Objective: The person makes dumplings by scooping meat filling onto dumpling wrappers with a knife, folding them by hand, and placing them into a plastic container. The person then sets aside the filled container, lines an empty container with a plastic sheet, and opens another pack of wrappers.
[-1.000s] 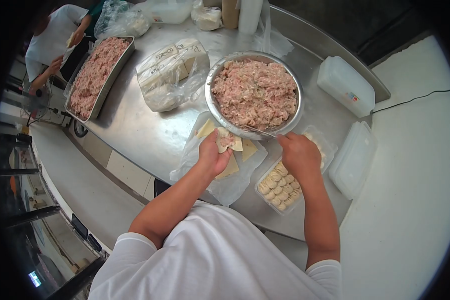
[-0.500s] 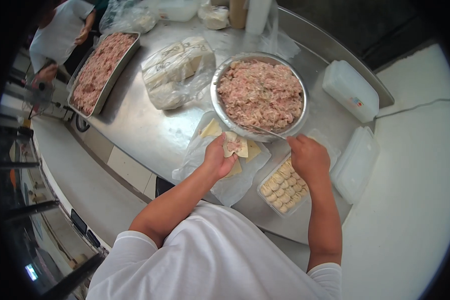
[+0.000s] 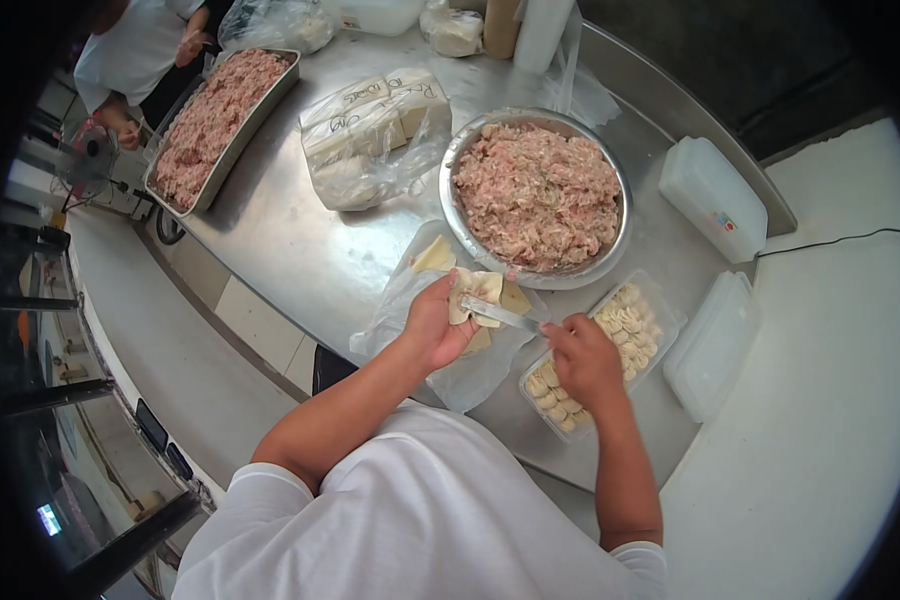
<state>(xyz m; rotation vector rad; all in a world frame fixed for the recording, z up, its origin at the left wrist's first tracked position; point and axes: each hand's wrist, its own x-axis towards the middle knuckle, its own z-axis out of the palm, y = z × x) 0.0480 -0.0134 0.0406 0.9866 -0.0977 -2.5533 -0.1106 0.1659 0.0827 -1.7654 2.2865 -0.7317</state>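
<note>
Wrapper: I have one pale, thin wrapper [image 3: 480,282] raised over the near side of the table [image 3: 270,225], spread open with its edges curling up.
Left hand: I read the left hand [image 3: 437,325] as holding the wrapper at its left and near edges, palm beneath it.
Right hand: The right hand [image 3: 587,362] is closed around the handle end of a flat spatula [image 3: 515,318].
Governing relation: The wrapper lies in the left hand, to the left of the right hand and slightly farther from the body. The spatula bridges the two; its long axis runs from the right fingers leftward and slightly away, with the blade tip over the middle of the wrapper. The wrapper is roughly square, so I assign it no long axis. The left hand is nearer.
Under blade: I cannot tell how much filling is there.
Plastic sheet: Below the left hand, a plastic sheet [image 3: 395,318] carries loose wrappers [image 3: 433,255].
Bowl: A metal bowl [image 3: 447,190] of minced filling [image 3: 537,195] stands beyond the wrapper and to its right.
Dumplings: Rows of dumplings [image 3: 625,330] sit in clear plastic beside the right hand, which partly hides them.
Far left: A tray [image 3: 258,125] of minced meat; a co-worker [image 3: 140,60] stands beyond it.
</note>
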